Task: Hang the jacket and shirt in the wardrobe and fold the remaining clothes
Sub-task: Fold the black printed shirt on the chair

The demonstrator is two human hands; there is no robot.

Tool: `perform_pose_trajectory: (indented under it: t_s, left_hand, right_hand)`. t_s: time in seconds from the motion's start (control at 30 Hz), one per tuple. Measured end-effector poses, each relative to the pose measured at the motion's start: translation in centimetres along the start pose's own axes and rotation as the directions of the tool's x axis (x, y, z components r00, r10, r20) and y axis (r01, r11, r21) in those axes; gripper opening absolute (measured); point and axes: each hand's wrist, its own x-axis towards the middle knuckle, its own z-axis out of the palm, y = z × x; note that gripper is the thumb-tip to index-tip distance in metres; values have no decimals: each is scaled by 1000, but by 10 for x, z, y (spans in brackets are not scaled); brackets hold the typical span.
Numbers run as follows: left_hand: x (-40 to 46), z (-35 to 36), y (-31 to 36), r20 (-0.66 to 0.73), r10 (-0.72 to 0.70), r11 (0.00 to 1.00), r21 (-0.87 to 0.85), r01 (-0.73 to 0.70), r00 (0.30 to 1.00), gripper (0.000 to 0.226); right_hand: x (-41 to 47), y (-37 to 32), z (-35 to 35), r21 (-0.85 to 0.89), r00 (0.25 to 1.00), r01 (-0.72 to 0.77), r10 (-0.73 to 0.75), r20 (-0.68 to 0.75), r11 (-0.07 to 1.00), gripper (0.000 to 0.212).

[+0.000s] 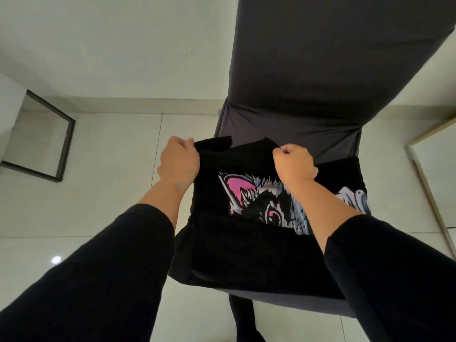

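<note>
A black T-shirt [237,248] with a pink, white and grey cartoon print lies spread over the seat of a dark grey covered chair [308,77]. My left hand [179,160] grips the shirt's far left edge with curled fingers. My right hand [294,161] pinches the far edge of the same shirt about a hand's width to the right. Both hands hold that edge lifted a little above the seat. My forearm hides part of the print on the right. No jacket or wardrobe is in view.
The chair stands on a pale tiled floor [111,193] against a light wall. A black metal frame [59,144] stands at the left. A light wooden edge [429,183] runs along the right side. A chair leg [240,314] shows below the seat.
</note>
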Motion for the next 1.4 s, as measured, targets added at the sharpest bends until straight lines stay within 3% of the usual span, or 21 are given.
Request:
perform_pose_trajectory:
  t_s: [0.07, 0.2, 0.33, 0.43, 0.5, 0.6, 0.7, 0.87, 0.97, 1.13, 1.23, 1.3, 1.4]
  left_hand:
    - [-20, -5, -9, 59, -10, 1000, -1, 10, 998, 11]
    - [-54, -15, -26, 209, -66, 995, 83, 50, 976, 40]
    - [-93, -16, -48, 90, 12, 973, 227, -32, 996, 17]
    - [-121, -12, -71, 67, 79, 941, 325, -96, 995, 18]
    - [-129, -8, -84, 89, 38, 932, 357, -68, 995, 20]
    - [-133, -5, -89, 107, 4, 924, 379, -44, 994, 29]
    - [-132, -6, -86, 33, 39, 891, 452, -50, 999, 30]
    - [-135, -5, -85, 93, -62, 819, 574, -3, 994, 25]
    - [-130, 0, -80, 79, -101, 860, 508, 47, 992, 27]
    - [-102, 7, -76, 23, -275, 924, 283, 257, 961, 48]
    - [-72, 12, -79, 173, -430, 901, 17, 433, 886, 61]
    - [-60, 13, -79, 346, -466, 810, -204, 550, 814, 71]
    - [-47, 16, -88, 451, -433, 767, -271, 582, 780, 73]
  right_hand:
    - [-22, 8, -4, 2, 1000, -15, 15, 23, 1000, 22]
    - [-54, 27, -6, -70, 1000, 18, -17, 12, 997, 28]
    - [-80, 47, -3, -121, 992, 64, -76, -99, 991, 24]
    - [-95, 67, 1, -183, 997, 75, -80, -17, 980, 18]
    - [-102, 78, 5, -235, 994, 108, -106, 24, 966, 19]
    - [-105, 77, 9, -233, 993, 116, -115, 18, 965, 24]
    - [-104, 71, 9, -260, 988, 155, -156, 15, 953, 22]
    - [-101, 70, 5, -300, 969, 169, -103, 225, 939, 27]
    - [-100, 68, 5, -320, 962, 213, -141, 234, 923, 31]
    - [-96, 61, 14, -494, 920, 388, -362, 153, 778, 41]
    - [-89, 50, 29, -445, 864, 496, -475, 166, 746, 37]
    - [-83, 44, 43, -413, 834, 545, -523, 176, 730, 36]
    - [-72, 37, 59, -411, 824, 560, -537, 182, 720, 34]
